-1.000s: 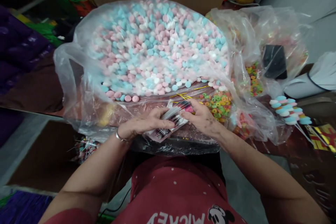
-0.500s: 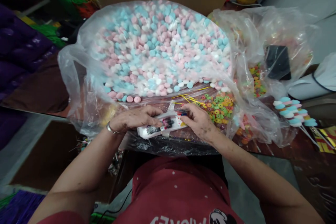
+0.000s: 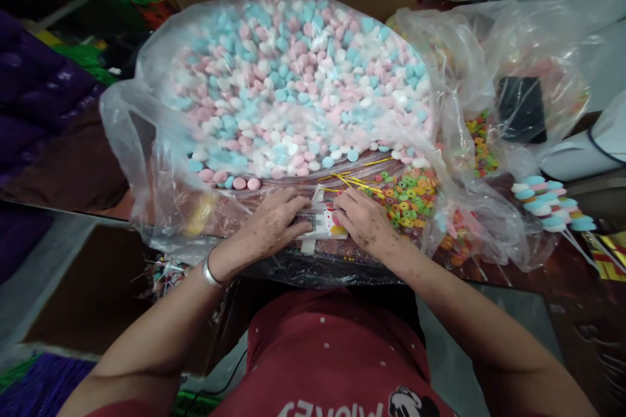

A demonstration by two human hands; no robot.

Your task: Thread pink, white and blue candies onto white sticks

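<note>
Between my hands a small white and clear printed plastic packet, with red and yellow dots at one end, lies low over the plastic-covered tabletop. My left hand, a metal bangle at its wrist, covers the packet's left part, its fingers and thumb closed on it. The right end is pinched in the curled fingers of my right hand. Just beyond are gold twist ties. Small green and orange ring candies spread to the right of my right hand.
A large clear bag of pink, blue and white candies fills the middle. At right are another plastic bag, a dark phone-like slab, candy skewers and a white container. An open cardboard box stands lower left.
The packet has been lowered and levelled between my hands. My left hand has slid over more of it, hiding the dark print that showed before. The view has shifted slightly.
</note>
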